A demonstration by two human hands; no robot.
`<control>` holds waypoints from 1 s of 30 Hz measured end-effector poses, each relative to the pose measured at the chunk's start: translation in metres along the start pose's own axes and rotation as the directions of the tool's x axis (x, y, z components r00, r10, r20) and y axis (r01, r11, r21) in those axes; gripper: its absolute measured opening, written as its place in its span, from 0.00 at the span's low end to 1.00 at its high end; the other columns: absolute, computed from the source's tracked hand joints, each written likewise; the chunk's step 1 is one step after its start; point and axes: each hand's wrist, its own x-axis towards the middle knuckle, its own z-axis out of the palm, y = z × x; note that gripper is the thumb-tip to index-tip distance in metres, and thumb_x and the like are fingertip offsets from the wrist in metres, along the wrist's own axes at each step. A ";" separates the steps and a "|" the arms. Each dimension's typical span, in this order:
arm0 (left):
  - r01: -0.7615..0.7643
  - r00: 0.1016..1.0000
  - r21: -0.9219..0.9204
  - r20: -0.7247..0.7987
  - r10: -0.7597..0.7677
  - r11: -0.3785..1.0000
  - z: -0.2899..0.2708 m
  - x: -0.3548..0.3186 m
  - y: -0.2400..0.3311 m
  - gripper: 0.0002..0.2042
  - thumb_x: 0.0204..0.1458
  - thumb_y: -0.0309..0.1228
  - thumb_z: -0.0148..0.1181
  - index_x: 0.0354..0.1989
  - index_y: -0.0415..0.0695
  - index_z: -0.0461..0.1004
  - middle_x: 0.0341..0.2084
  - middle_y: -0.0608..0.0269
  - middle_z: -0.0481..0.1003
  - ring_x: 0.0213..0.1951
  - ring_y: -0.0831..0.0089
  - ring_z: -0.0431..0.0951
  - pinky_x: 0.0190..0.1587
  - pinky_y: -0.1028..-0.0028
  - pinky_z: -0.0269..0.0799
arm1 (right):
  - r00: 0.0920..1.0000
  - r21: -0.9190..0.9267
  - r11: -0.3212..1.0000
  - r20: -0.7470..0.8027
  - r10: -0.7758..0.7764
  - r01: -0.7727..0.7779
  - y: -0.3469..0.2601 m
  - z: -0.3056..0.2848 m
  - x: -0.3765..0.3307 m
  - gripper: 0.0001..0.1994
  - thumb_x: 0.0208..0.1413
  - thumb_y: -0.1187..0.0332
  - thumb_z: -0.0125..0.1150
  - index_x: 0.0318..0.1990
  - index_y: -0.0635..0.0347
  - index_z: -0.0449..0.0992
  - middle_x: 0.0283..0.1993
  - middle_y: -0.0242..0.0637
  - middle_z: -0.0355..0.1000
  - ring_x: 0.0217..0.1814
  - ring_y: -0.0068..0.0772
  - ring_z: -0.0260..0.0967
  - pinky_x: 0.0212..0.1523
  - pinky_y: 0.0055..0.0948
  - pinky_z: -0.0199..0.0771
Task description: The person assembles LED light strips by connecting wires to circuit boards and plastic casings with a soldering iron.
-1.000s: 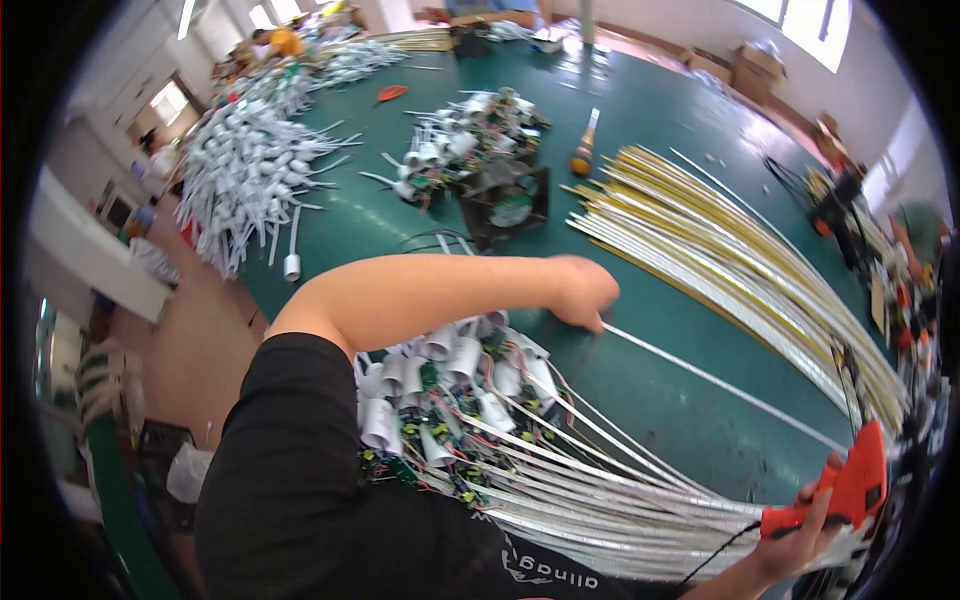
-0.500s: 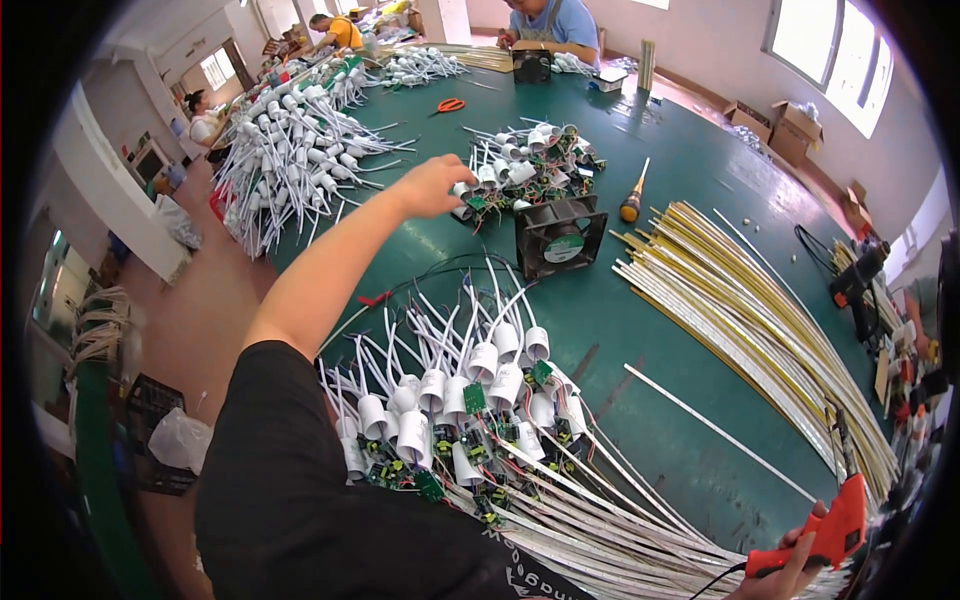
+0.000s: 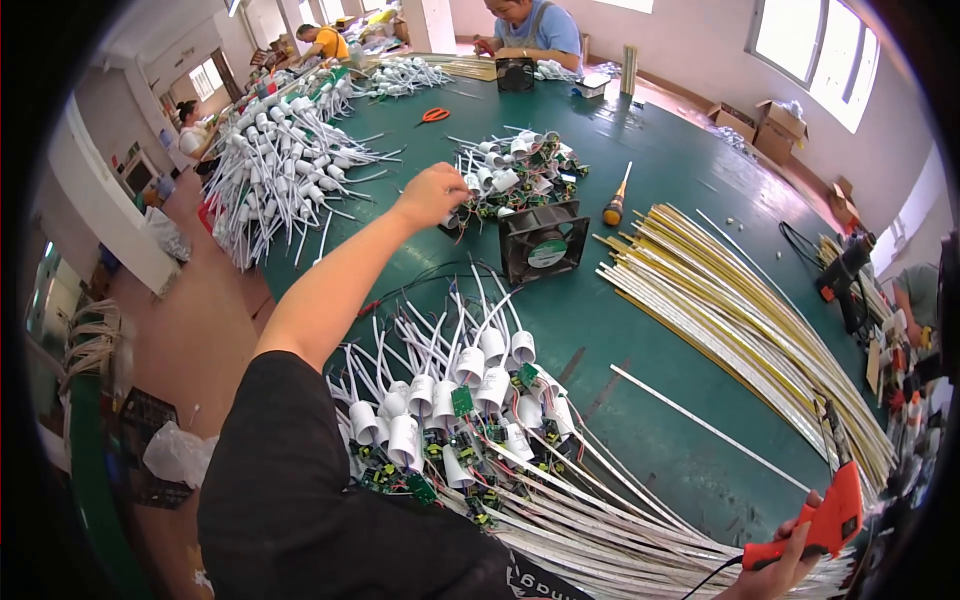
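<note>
Across green workbench (image 3: 660, 130), left hand (image 3: 432, 195) reaching, fingers closing on far pile of sockets (image 3: 510, 170), right hand (image 3: 790, 560) gripping orange tool (image 3: 832, 520); tangled wires likely snagging.

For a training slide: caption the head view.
Left hand reaches the lamp-socket pile; right hand holds an orange tool.

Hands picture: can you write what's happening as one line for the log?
left hand: reaching into far pile of white lamp caps | right hand: holding orange glue gun | black fan: on green table
</note>
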 end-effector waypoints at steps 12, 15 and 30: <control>0.332 0.937 -0.551 0.100 -0.334 0.765 -0.062 0.015 0.024 0.10 0.53 0.23 0.57 0.43 0.35 0.73 0.35 0.63 0.77 0.37 0.78 0.76 0.42 0.79 0.71 | 0.999 -0.016 1.000 0.046 -0.001 0.002 -0.006 0.001 0.001 0.26 0.53 0.70 0.60 0.58 0.68 0.62 0.45 0.42 0.71 0.30 0.21 0.64 0.22 0.14 0.65; 0.393 0.916 -0.653 0.214 -0.341 0.647 -0.074 0.008 0.037 0.10 0.53 0.23 0.57 0.43 0.35 0.73 0.35 0.62 0.77 0.37 0.77 0.77 0.42 0.78 0.71 | 0.997 -0.012 0.999 0.060 -0.052 0.053 -0.007 0.007 0.000 0.25 0.53 0.70 0.60 0.58 0.68 0.62 0.46 0.43 0.71 0.30 0.20 0.64 0.17 0.14 0.65; 0.544 0.616 -0.570 0.770 0.169 0.615 -0.017 -0.024 0.236 0.06 0.49 0.26 0.63 0.30 0.40 0.72 0.24 0.66 0.76 0.28 0.82 0.73 0.31 0.80 0.68 | 0.999 -0.054 0.998 0.043 0.009 -0.007 0.013 -0.009 -0.005 0.24 0.55 0.70 0.55 0.58 0.72 0.60 0.54 0.49 0.67 0.31 0.17 0.60 0.33 0.16 0.61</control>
